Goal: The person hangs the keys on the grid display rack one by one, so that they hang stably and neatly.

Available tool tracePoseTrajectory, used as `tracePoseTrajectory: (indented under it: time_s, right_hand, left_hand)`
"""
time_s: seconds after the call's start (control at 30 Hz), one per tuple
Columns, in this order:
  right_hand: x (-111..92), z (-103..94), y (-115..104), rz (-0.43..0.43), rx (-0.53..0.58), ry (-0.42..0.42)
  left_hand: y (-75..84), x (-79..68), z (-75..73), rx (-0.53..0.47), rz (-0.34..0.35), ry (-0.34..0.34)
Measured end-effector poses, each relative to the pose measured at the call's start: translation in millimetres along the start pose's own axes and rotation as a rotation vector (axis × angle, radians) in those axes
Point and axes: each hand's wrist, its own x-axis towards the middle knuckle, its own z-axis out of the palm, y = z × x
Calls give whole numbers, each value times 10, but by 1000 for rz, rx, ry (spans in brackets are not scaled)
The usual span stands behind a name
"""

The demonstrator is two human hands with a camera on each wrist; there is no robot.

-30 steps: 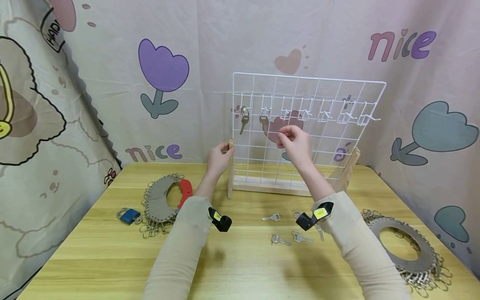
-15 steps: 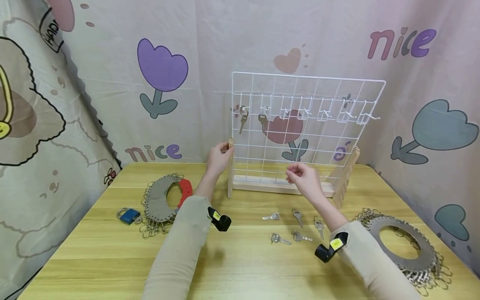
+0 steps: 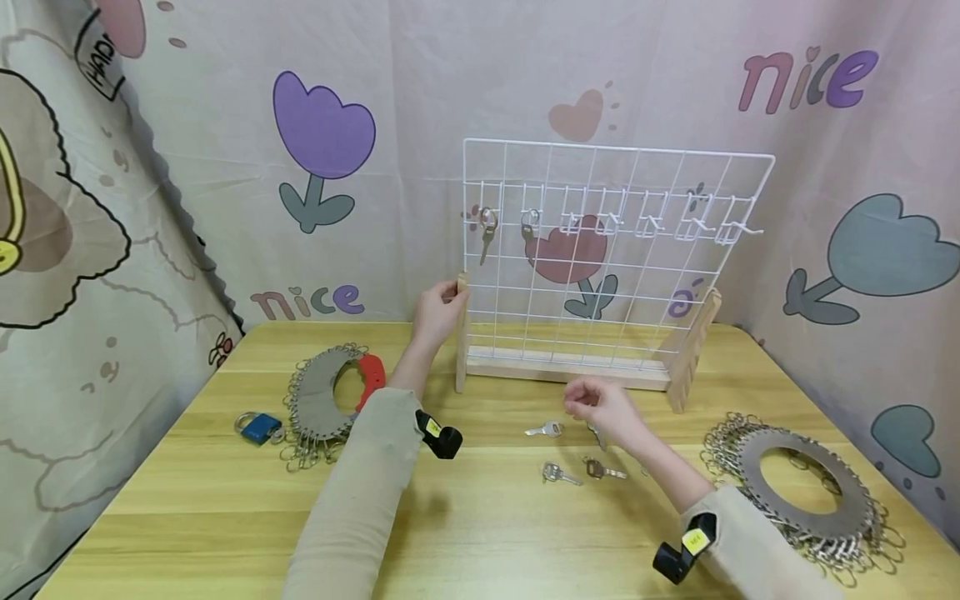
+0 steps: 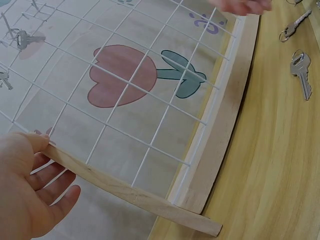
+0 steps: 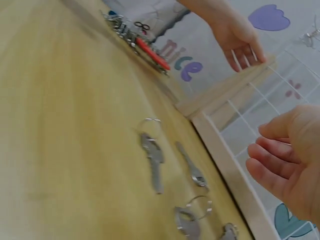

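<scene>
My left hand (image 3: 438,312) pinches the top of the left wooden upright (image 4: 125,185) of a white wire grid rack (image 3: 592,283), thumb on one side and fingers on the other. Two keys hang from the rack's leftmost hooks, an outer key (image 3: 487,237) and a second key (image 3: 528,225). My right hand (image 3: 606,410) is empty, its fingers loosely bent, low in front of the rack's wooden base. Below it on the table lie several loose keys with rings, including a key (image 3: 551,429), a front key (image 3: 560,474) and a darker key (image 3: 603,469). The hand partly covers another key.
To the left lie a blue padlock (image 3: 261,427) and a grey metal ring plate (image 3: 315,400) with a red section and many small hooks. A similar ring plate (image 3: 847,492) lies at the right. A patterned curtain (image 3: 420,92) hangs behind the table.
My right hand has come down from beside the hanging keys to just above the loose keys on the table. The left hand has stayed on the rack's upright.
</scene>
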Motion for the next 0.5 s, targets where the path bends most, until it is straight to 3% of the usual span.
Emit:
tracePoseTrajectory:
  time_s: [0.2,0.5]
  right_hand:
    - [-157,110,57,-41,39,-150]
    - [-277,279,97,-31,53,-337]
  left_hand:
    - [-5,1,4,3,6,3]
    - [16,-14,4,3,-16,-3]
